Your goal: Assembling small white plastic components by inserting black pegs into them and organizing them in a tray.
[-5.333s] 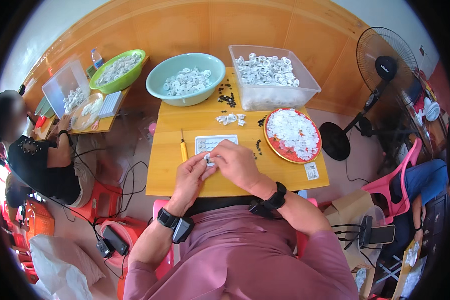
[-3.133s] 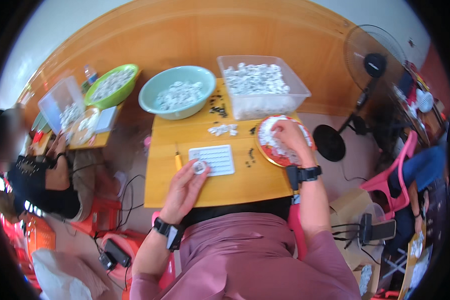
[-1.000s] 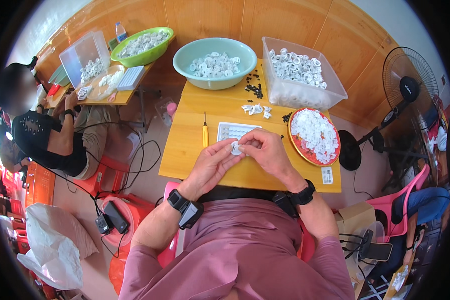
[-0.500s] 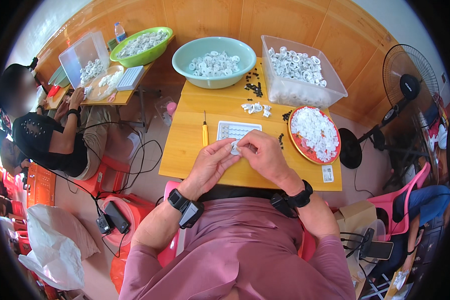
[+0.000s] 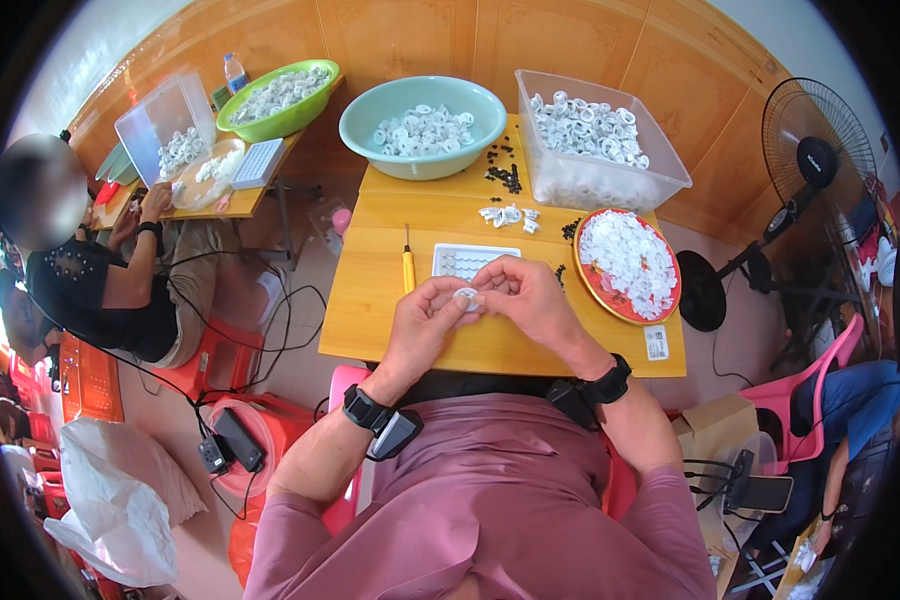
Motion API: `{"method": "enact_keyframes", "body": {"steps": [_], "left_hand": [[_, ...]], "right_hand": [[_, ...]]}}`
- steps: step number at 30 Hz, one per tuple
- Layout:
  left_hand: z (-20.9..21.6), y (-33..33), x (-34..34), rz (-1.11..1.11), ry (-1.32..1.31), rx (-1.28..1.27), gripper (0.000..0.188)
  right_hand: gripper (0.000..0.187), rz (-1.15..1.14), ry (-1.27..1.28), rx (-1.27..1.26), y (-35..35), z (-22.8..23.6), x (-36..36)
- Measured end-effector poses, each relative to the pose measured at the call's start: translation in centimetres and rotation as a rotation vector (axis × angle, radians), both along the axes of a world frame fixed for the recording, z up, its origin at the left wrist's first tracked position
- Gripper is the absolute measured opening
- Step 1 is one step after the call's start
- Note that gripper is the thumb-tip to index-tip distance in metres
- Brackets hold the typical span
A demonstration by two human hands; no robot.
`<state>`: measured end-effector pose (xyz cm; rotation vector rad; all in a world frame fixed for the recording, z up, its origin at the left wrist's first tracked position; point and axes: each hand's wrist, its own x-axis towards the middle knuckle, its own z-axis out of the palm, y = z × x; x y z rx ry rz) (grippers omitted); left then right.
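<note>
Screwdriver (image 5: 408, 272), yellow-handled, lies at ten o'clock from the small white part (image 5: 466, 297). Left hand (image 5: 425, 316) pinches that part — white tray (image 5: 454, 250) at its twelve o'clock — and right hand (image 5: 530, 303) pinches it too, with a red plate (image 5: 604, 299) of white pieces (image 5: 630, 262) between two and three.

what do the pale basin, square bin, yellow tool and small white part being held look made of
Pale basin: likely plastic, softly glossy, with a smooth rim.
Square bin: seemingly clear plastic, its wall hazily see-through.
Yellow tool: handle probably plastic, evenly coloured; thin dark shaft perhaps metal.
Small white part: perhaps plastic, evenly white; too small to be sure.
</note>
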<state>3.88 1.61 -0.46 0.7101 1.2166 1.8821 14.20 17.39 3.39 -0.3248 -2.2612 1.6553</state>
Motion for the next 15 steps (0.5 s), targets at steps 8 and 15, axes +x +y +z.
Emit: {"method": "enact_keyframes", "body": {"steps": [8,15], "left_hand": [[0.1,0.2,0.3,0.019,0.090,0.033,0.018],[-0.6,0.1,0.4,0.060,0.162,0.014,0.012]], "right_hand": [[0.019,0.035,-0.050,-0.043,0.0,0.5,0.2],[0.016,-0.029,-0.057,0.090,-1.7,1.5,0.5]]}}
